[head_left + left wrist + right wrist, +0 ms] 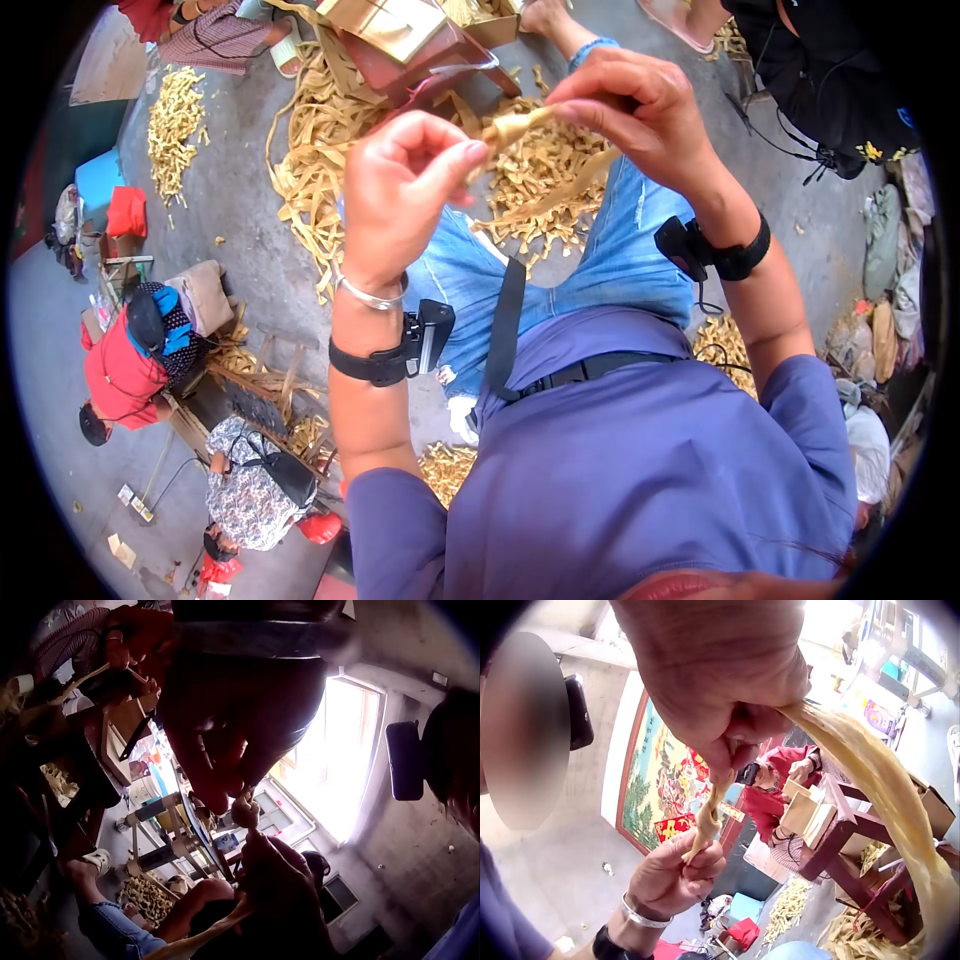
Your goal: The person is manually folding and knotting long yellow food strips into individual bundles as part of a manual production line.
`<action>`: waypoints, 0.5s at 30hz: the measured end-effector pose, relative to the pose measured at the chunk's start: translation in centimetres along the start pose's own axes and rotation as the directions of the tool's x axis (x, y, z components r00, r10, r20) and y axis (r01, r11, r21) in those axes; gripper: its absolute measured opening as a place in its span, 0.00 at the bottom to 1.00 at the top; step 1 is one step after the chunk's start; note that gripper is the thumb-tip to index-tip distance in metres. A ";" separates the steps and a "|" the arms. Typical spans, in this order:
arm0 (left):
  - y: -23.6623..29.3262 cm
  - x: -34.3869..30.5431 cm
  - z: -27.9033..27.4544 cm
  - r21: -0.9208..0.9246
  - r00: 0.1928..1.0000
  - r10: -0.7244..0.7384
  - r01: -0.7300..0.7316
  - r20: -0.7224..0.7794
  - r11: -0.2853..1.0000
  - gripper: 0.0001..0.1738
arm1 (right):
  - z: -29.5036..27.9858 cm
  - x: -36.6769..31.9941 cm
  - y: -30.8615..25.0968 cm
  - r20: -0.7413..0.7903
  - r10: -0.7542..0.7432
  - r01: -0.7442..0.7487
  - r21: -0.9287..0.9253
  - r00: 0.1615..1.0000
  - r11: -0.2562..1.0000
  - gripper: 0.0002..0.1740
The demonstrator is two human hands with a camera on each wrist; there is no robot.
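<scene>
Both hands are raised over the lap, working one flat, pliable yellowish strip between them. With thumb and fingers the left hand pinches one end, which is twisted into a small knot. Opposite it, the right hand pinches the strip just beyond the knot. From the right hand a long, wide tail hangs down. Between the legs lies a heap of short knotted pieces like the one held.
Loose long strips are heaped on the floor beyond the left hand, beside a red-brown stool bearing a wooden box. A smaller pile of knotted pieces lies farther left. Other people sit around; a person in red is at the left.
</scene>
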State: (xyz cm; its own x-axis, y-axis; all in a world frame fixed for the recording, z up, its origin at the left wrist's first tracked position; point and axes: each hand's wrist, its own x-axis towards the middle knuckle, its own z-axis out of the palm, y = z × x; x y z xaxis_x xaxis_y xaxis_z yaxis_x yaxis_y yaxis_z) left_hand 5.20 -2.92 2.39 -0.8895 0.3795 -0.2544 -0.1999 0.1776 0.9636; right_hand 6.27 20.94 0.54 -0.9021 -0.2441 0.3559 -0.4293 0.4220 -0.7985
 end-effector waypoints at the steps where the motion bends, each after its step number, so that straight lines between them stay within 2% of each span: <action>1: 0.1 -0.2 -0.3 -0.048 1.000 -0.010 0.011 0.014 0.999 0.06 | -0.1 0.0 0.1 -0.011 0.000 0.000 0.024 1.000 1.000 0.05; 5: -1.5 -0.7 -1.1 -0.197 0.997 -0.053 0.040 -0.061 0.980 0.08 | 0.3 -0.3 0.0 0.009 0.062 -0.062 0.046 0.998 0.997 0.05; 6: -1.9 -0.5 -1.2 -0.183 0.997 0.020 -0.033 -0.076 0.983 0.08 | 0.4 -0.2 -0.2 0.035 0.126 -0.128 0.070 0.991 0.989 0.05; 8: -2.5 0.7 -1.1 -0.150 0.978 0.178 -0.193 -0.106 0.970 0.10 | 0.5 0.6 -0.1 0.037 0.046 -0.048 0.055 0.998 0.997 0.05; 11: 0.4 1.4 0.2 -0.215 0.997 0.057 -0.045 0.051 0.976 0.16 | 1.2 2.2 -0.1 0.068 -0.063 0.058 0.079 0.996 0.995 0.04; 12: 0.3 2.1 -0.3 -0.207 0.985 0.030 0.005 0.168 0.978 0.17 | 1.3 2.9 -0.3 0.078 -0.077 0.070 0.095 0.994 0.993 0.04; 13: 1.0 2.5 0.0 -0.230 0.987 -0.049 0.084 0.153 0.970 0.14 | 1.4 3.6 -0.3 0.091 -0.087 0.077 0.112 0.992 0.991 0.04; 15: 0.6 3.2 -0.9 -0.136 0.994 -0.034 0.049 0.106 0.990 0.10 | 1.2 5.0 0.0 0.162 -0.128 0.119 0.060 0.979 0.991 0.04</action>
State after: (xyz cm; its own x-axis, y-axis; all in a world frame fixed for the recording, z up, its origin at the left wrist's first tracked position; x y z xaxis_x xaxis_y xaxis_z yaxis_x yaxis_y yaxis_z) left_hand 1.86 -2.36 2.21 -0.8336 0.4673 -0.2946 -0.2969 0.0707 0.9523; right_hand 1.82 18.73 1.72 -0.8207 -0.4341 0.3716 -0.5304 0.3370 -0.7778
